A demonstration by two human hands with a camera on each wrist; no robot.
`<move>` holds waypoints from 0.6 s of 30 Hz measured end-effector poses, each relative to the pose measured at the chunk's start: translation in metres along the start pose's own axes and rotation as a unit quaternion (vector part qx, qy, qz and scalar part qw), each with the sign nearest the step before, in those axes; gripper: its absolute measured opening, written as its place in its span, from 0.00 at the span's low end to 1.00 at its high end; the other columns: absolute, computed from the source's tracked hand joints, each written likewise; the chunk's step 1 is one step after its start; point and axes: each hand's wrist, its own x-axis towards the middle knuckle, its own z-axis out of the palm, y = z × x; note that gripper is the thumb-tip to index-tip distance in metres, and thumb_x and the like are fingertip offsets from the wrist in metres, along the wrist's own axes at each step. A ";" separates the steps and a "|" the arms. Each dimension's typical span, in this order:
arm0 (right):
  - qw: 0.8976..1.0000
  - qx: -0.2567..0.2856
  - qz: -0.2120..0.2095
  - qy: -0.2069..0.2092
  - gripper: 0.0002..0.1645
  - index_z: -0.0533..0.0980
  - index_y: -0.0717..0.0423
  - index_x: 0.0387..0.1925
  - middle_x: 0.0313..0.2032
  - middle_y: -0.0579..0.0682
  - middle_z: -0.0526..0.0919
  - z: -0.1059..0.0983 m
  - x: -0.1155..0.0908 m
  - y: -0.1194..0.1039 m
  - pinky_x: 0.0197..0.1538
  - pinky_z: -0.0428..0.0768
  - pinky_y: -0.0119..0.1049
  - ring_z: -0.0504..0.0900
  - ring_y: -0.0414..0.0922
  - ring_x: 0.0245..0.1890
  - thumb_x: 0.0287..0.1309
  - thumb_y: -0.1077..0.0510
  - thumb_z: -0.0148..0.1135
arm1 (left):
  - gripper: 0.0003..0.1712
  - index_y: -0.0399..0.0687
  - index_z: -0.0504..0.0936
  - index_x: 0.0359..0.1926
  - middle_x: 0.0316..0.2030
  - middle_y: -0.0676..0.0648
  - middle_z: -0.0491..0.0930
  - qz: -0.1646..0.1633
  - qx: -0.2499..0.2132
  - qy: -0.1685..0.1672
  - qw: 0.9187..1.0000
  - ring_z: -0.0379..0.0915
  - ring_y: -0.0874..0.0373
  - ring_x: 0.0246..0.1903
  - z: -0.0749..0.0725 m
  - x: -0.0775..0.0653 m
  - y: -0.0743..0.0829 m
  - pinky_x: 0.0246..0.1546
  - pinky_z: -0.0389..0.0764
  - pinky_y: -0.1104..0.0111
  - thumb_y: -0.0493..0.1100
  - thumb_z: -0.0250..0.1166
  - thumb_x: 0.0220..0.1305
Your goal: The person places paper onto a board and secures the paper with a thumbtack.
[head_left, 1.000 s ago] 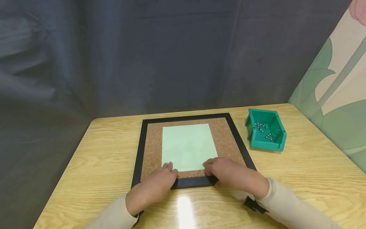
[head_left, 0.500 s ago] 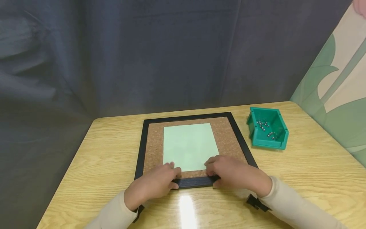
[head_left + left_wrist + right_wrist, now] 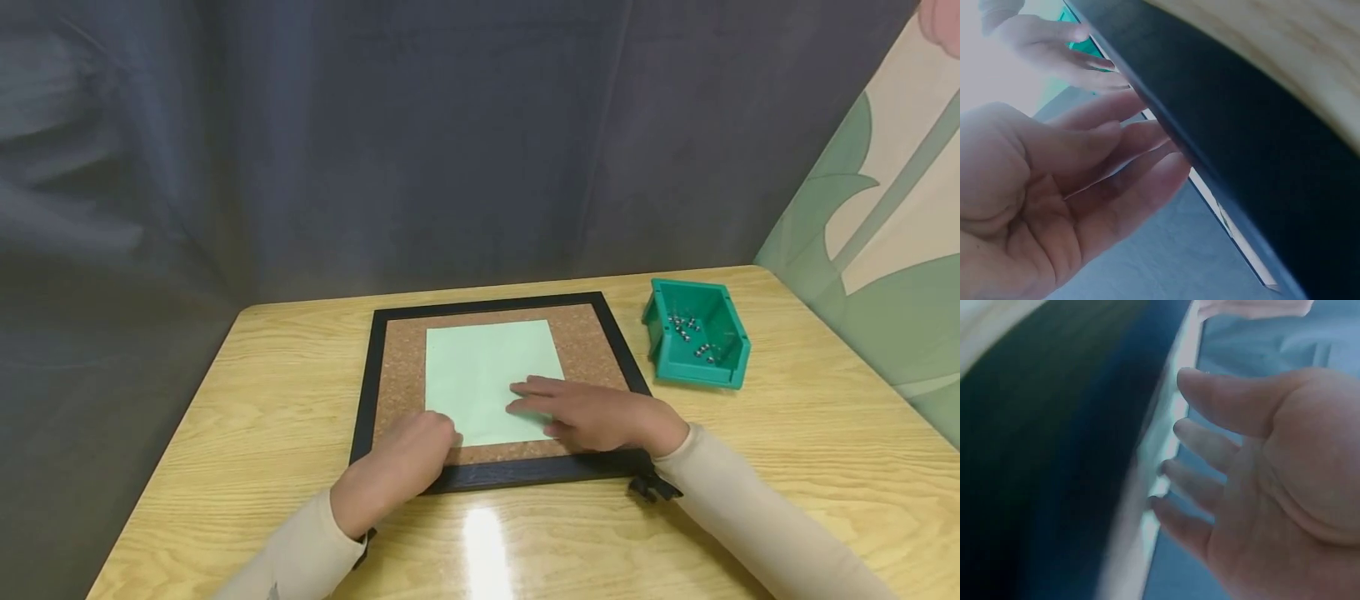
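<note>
A pale green sheet of paper [image 3: 487, 367] lies on a cork board [image 3: 405, 367] with a black frame [image 3: 517, 472]. My left hand [image 3: 408, 458] reaches over the near frame edge, its fingertips at the paper's near left corner. In the left wrist view the left fingers [image 3: 1141, 206] extend loosely to the board, the thumb lying alongside and holding nothing. My right hand [image 3: 592, 414] is spread over the paper's near right part. The right wrist view shows the right fingers [image 3: 1191, 481] apart and relaxed, with nothing gripped.
A green plastic bin [image 3: 697, 371] with several small shiny pins [image 3: 681, 327] stands right of the board. Everything rests on a light wooden table [image 3: 277, 375]. A dark curtain [image 3: 435, 150] hangs behind, and a wall with a leaf pattern [image 3: 900, 233] borders the right side.
My right hand has come off the near frame edge and moved forward onto the paper, its fingers spreading. The left hand has stayed at the near left corner, its thumb now hidden in the head view.
</note>
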 end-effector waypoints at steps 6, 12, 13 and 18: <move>0.996 0.067 0.032 -0.042 0.33 0.54 0.45 0.78 0.80 0.52 0.48 0.001 -0.001 0.017 0.75 0.56 0.60 0.44 0.57 0.80 0.77 0.55 0.47 | 0.12 0.49 0.87 0.22 0.25 0.52 0.84 0.017 -0.023 0.016 0.999 0.74 0.65 0.24 0.002 0.004 -0.007 0.23 0.70 0.75 0.29 0.71 0.56; 0.993 0.069 0.084 -0.048 0.39 0.52 0.44 0.78 0.80 0.54 0.44 -0.003 -0.002 0.023 0.75 0.52 0.63 0.40 0.60 0.80 0.73 0.44 0.53 | 0.13 0.45 0.88 0.40 0.36 0.48 0.85 -0.001 -0.009 0.024 1.000 0.82 0.53 0.35 0.005 0.009 -0.008 0.32 0.82 0.68 0.35 0.77 0.52; 0.992 0.072 0.093 -0.048 0.40 0.52 0.44 0.79 0.80 0.54 0.44 -0.004 -0.003 0.023 0.75 0.52 0.64 0.40 0.60 0.80 0.72 0.43 0.54 | 0.14 0.45 0.88 0.42 0.37 0.48 0.84 -0.005 -0.006 0.023 1.000 0.82 0.52 0.35 0.005 0.009 -0.008 0.33 0.82 0.67 0.35 0.77 0.52; 0.991 0.062 0.108 -0.049 0.42 0.51 0.44 0.79 0.80 0.55 0.42 -0.003 -0.003 0.023 0.75 0.51 0.64 0.40 0.61 0.80 0.71 0.45 0.55 | 0.12 0.48 0.88 0.43 0.36 0.48 0.80 0.003 0.023 0.009 1.000 0.76 0.55 0.32 0.004 0.008 -0.008 0.29 0.78 0.70 0.34 0.73 0.58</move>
